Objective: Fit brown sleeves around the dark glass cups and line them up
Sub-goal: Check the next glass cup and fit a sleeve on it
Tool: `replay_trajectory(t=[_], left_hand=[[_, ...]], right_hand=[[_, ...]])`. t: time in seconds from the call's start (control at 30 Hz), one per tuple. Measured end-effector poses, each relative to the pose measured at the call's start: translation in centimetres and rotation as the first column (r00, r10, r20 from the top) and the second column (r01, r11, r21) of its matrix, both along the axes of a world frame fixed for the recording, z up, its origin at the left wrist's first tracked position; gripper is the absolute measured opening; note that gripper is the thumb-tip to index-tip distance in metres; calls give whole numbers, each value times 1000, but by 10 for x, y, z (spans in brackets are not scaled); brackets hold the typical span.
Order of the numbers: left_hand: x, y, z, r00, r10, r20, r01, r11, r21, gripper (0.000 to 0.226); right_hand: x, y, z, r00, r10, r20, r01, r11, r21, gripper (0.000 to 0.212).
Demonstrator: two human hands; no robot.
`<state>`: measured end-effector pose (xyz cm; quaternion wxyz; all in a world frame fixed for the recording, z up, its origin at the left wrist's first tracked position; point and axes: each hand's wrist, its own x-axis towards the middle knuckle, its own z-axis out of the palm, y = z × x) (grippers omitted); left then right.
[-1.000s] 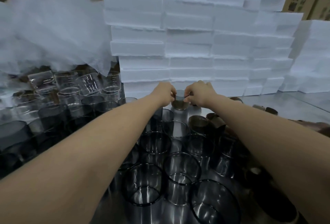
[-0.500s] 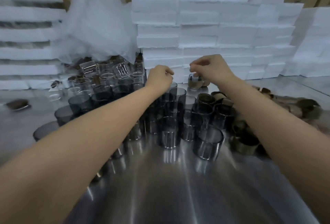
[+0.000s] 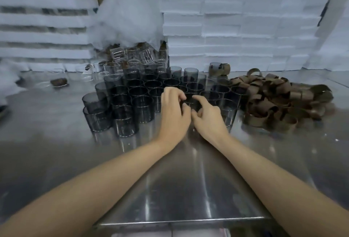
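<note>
- A large cluster of dark glass cups (image 3: 132, 101) is seen standing upright and packed close together in the middle of the steel tabletop (image 3: 170, 180); none of these cups wears a sleeve.
- The left hand (image 3: 173, 110) is held over the near right part of the cluster, and its fingers (image 3: 177, 95) are curled round the rim of one dark cup (image 3: 189, 102).
- The right hand (image 3: 207, 118) is placed just beside the left, on the other side of the same cup. Its fingers (image 3: 198, 98) are bent loosely, with the forefinger stretched toward the rim; whether the cup is gripped by them cannot be told, since most of it is hidden.
- A loose heap of brown sleeves (image 3: 273, 101) is piled to the right of the cluster, touching its right edge.
- One sleeved cup (image 3: 217, 68) is set at the far side, just beyond the cluster and close to the wall of white foam blocks (image 3: 236, 19).
- Clear glass cups (image 3: 132, 57) are stacked at the far left of the cluster, partly covered by crumpled white wrapping (image 3: 128, 14).
- A small brown piece (image 3: 59, 83) is left lying alone on the far left of the tabletop, well apart from the cups.
</note>
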<state>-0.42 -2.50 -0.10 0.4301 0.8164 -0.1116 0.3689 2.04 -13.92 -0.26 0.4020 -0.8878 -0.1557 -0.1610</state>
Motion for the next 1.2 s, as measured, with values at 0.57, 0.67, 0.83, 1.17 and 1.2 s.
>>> replay_trajectory(t=[0.57,0.67,0.83,1.17,1.2], left_hand=[[15,7,3,918,-397,-3,331,769,-548,35],[14,7,7,914,-405,36,345,726,-595,36],[16,10,9,907,-422,14,320,666,-674,38],[20,11,5,858,-512,47,389,585,-712,29],[19,10,5,856,-515,46,390,584,-712,29]], right_hand=[[17,10,-6,902,111,418,-254,919,303,36],[20,10,-7,902,123,414,-275,902,332,70],[33,11,0,951,102,293,-192,936,294,76],[32,2,0,939,273,208,-341,809,479,63],[32,1,0,938,285,198,-347,803,485,64]])
